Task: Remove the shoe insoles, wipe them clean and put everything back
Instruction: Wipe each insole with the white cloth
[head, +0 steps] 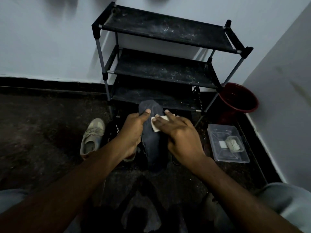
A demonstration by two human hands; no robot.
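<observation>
A dark grey insole (152, 145) is held up over the floor in front of the shoe rack. My left hand (133, 130) grips its left edge, thumb on top near the toe end. My right hand (178, 133) presses a small white wipe (159, 123) flat against the insole's upper part with straight fingers. A beige sneaker (91, 137) lies on the floor to the left, and a black shoe (111, 132) sits beside it, partly hidden by my left forearm. Another dark shoe (141, 214) lies near my knees at the bottom.
A dusty black three-shelf shoe rack (165, 68) stands against the wall ahead. A red bucket (239, 98) sits in the right corner. A clear plastic tray (227, 145) with folded wipes lies on the floor at right. The wall closes in on the right.
</observation>
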